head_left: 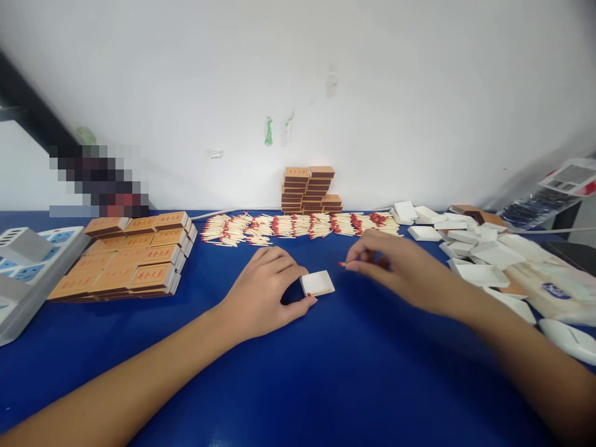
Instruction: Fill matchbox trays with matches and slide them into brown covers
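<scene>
On the blue table a small white matchbox tray [318, 282] lies between the thumb and fingers of my left hand [265, 288]. Along its near edge there is at least one match with a red head. To the right of the tray, my right hand [391, 264] pinches a match [342, 264], whose red head sticks out past the fingertips; how many matches it holds is hard to make out. Behind both hands stretches a long row of loose red-headed matches [298, 226].
Orange matchboxes [125, 257] are stacked at the left, beside a power strip [46, 273]. More matchboxes [307, 189] stand against the wall. At the right lie a heap of white trays [479, 271], a tissue pack [559, 273] and a white mouse [568, 340].
</scene>
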Demonstrator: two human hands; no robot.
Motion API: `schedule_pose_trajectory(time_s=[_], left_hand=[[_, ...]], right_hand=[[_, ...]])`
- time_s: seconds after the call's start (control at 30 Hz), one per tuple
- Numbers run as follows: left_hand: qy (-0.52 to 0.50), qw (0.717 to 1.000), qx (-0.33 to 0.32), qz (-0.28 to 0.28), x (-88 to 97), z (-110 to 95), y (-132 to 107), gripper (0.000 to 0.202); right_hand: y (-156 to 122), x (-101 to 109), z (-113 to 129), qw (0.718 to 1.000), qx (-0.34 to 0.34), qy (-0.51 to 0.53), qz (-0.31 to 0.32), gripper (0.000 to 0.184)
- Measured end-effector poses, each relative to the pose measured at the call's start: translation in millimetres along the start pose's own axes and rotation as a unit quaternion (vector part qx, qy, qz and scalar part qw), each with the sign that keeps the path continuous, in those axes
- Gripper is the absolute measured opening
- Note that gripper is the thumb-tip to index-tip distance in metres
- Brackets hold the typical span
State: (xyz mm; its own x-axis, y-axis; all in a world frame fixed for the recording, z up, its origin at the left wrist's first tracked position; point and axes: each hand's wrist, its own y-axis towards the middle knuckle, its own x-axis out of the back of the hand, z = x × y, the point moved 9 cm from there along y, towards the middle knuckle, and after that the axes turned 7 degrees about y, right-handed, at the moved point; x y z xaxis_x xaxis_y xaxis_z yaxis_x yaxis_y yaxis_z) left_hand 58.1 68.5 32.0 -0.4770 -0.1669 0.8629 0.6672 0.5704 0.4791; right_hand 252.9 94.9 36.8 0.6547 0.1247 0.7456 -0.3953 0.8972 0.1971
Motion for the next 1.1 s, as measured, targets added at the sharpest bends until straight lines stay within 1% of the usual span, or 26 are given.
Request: schedule_pose_trajectory(time_s=[0.07, 0.13, 0.23, 0.3, 0.47, 0.6, 0.77, 0.9, 1.0, 1.07, 1.1], left_hand=[[0.003, 1.0, -0.01, -0.005, -0.2, -3.2, 1.1, 0.027], [0.009, 1.0, -0.02, -0.016, 1.2, -6.4, 1.4, 0.024], [0.021, 0.998, -0.039, -0.042, 4.8, -11.0, 0.7, 0.022], [0.027, 0.997, -0.049, -0.055, 6.4, -13.1, 0.1, 0.022], [0.025, 0.997, -0.051, -0.057, 6.2, -13.3, 0.2, 0.022], [0.019, 0.997, -0.051, -0.053, 6.0, -13.5, 0.8, 0.023], [0.016, 0.998, -0.047, -0.045, 4.0, -11.9, 0.5, 0.025], [0.011, 0.998, -0.046, -0.044, 4.1, -12.0, 0.4, 0.023], [0.011, 0.998, -0.048, -0.04, 4.1, -12.7, 0.5, 0.023], [0.012, 0.998, -0.047, -0.039, 4.4, -12.3, 0.1, 0.025], [0.012, 0.998, -0.046, -0.038, 4.5, -11.7, -0.3, 0.026]], right_hand=[[-1.3, -20.6, 21.6, 1.0, 0.029, -0.004, 0.01, 0.023], [-2.7, -34.8, 34.3, 0.998, 0.053, -0.014, 0.019, 0.016], [-4.1, -46.0, 40.2, 0.996, 0.073, -0.032, 0.032, 0.009], [-4.5, -49.1, 40.7, 0.995, 0.08, -0.039, 0.04, 0.008], [-4.7, -53.0, 41.0, 0.996, 0.073, -0.026, 0.055, 0.01], [-4.5, -51.4, 35.2, 0.997, 0.055, -0.01, 0.056, 0.009], [-5.6, -50.0, 26.5, 0.996, 0.052, -0.014, 0.075, 0.016], [-5.1, -50.7, 29.7, 0.997, 0.048, 0.005, 0.062, 0.015], [-5.0, -54.1, 34.2, 0.997, 0.046, 0.02, 0.065, 0.015], [-4.0, -48.6, 32.6, 0.997, 0.048, 0.014, 0.055, 0.017], [-3.0, -41.3, 28.5, 0.998, 0.046, 0.004, 0.04, 0.018]])
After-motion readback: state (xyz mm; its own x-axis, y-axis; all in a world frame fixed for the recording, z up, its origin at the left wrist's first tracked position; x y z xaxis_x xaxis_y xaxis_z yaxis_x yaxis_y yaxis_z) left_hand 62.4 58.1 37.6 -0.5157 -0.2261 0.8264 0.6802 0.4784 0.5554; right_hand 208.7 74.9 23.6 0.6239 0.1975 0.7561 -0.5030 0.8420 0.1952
